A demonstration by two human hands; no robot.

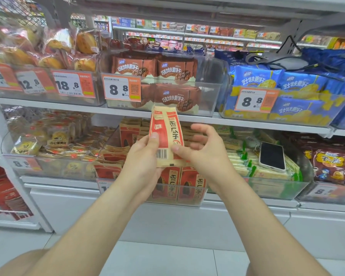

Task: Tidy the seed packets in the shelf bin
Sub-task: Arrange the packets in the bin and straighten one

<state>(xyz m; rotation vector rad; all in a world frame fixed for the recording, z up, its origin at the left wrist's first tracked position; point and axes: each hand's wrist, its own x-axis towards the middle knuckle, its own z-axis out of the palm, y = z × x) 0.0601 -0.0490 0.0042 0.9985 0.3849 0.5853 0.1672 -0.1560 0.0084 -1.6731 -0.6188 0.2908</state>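
Red-and-kraft seed pkt (168, 132) upright, in front of clear bin (187, 200). L hand (142, 156) grips its lower left; R hand (205, 154) pinches lower right edge.

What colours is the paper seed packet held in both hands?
Tan kraft paper seed packet with red-orange panel, black characters; head view.

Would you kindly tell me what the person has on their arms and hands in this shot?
Nothing worn shows. The left hand and right hand are bare: no gloves or rings, and the visible thumbnails look short and unpainted. The left forearm and right forearm are bare to the frame's lower edge, with no sleeve, watch, bracelet or marking in view.
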